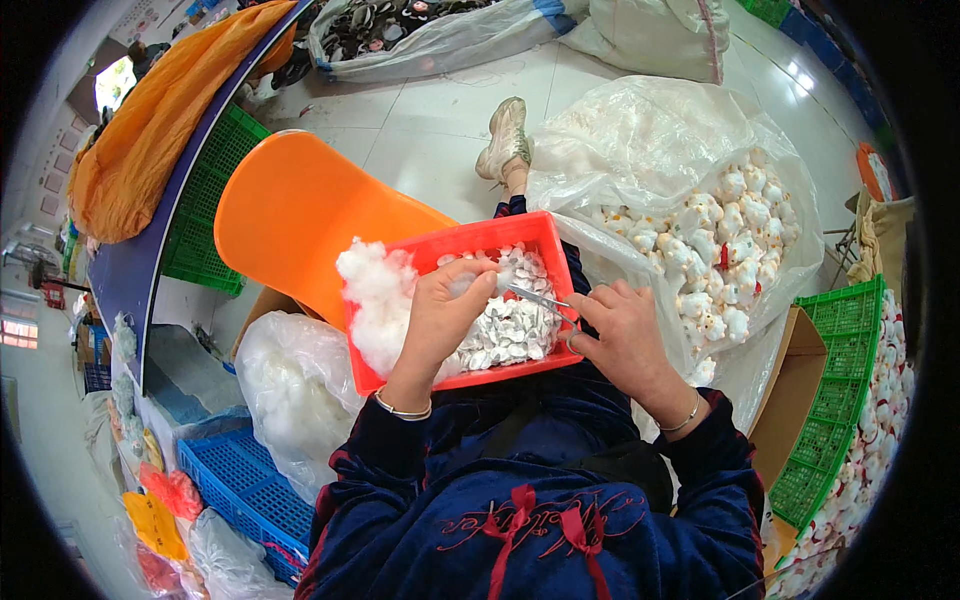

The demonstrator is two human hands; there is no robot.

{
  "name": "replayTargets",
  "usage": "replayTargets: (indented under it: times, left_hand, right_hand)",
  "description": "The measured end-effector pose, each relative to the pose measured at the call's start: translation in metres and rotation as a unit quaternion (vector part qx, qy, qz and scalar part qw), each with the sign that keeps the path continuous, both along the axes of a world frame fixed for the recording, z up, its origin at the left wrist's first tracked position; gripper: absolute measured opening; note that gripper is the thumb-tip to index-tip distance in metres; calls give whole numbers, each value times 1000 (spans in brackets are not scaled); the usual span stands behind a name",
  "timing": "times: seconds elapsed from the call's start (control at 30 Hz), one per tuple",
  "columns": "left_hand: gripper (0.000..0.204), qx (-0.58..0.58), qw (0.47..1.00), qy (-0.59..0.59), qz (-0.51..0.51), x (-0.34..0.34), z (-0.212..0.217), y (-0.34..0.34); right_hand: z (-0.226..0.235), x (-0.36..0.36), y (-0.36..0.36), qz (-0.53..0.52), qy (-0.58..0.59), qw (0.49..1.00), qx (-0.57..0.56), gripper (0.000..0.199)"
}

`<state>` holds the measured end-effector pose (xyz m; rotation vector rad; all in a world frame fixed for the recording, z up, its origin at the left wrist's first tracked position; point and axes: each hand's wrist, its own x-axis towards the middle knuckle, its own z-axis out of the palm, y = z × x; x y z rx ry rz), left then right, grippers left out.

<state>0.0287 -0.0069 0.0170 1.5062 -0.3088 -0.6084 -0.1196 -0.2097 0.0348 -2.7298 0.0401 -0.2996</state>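
My left hand (447, 312) is pinched on a small white fabric piece (468, 283) above a red plastic tray (462, 378) on my lap. In my right hand (622, 335) are slim metal forceps (540, 299) with finger rings. They point left toward the white piece; their tips are hard to make out beside it. Fluffy white stuffing (377, 290) heaps over the tray's left side. Many small white pieces (512, 330) fill its right side, under and between my hands.
An orange chair (310, 215) stands ahead left, against the tray. A clear bag of stuffed white figures (735, 250) lies at right. Green crates (835, 380) stand far right. A bag of stuffing (290, 390) and a blue crate (250, 490) are at left.
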Motion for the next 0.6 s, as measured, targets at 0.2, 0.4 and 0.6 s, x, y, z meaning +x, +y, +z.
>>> replayTargets:
  times: [0.2,0.4,0.6]
  left_hand:
    - [17,32,999,29,-18,0,1,-3]
    - [13,-1,996,-88,16,-5,0,0]
    - [16,38,978,-203,40,-12,6,-1]
  right_hand:
    - [6,0,-7,23,-3,1000,-18,45]
    - [36,4,-28,35,45,994,89,54]
    - [31,7,-21,54,57,996,50,53]
